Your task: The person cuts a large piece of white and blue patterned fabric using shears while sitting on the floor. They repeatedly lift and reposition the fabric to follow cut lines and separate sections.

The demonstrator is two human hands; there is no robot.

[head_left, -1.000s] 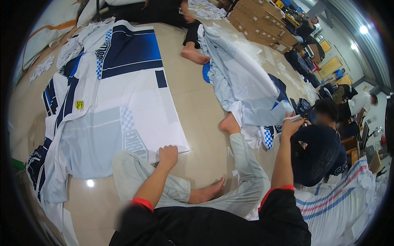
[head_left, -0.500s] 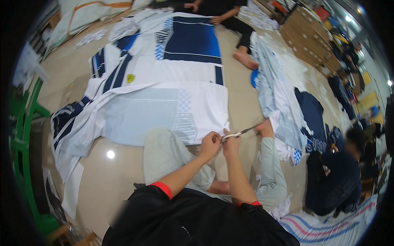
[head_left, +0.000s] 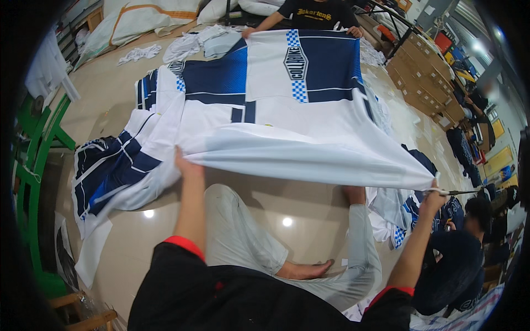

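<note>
A large white and dark blue printed fabric sheet (head_left: 287, 110) is stretched out above the floor. My left hand (head_left: 185, 164) grips its near edge on the left. My right hand (head_left: 433, 194) is shut on the sheet's near right corner, and a thin dark tool like scissors (head_left: 458, 192) sticks out of it to the right. The near edge hangs taut between my hands. At the far end another person (head_left: 312, 11) in a black shirt holds the other two corners. My legs in light grey trousers (head_left: 243, 237) lie under the sheet.
More printed fabric (head_left: 110, 171) lies crumpled on the floor to the left. A green frame (head_left: 33, 165) stands at the left edge. Cardboard boxes (head_left: 425, 83) line the right side. A seated person in dark blue (head_left: 458, 265) is close by on my right. White sacks (head_left: 143, 19) lie at the back.
My hands were together at the sheet's near edge with the scissors between them. They have spread wide apart and lifted the edge off the floor, so the sheet now hangs taut.
</note>
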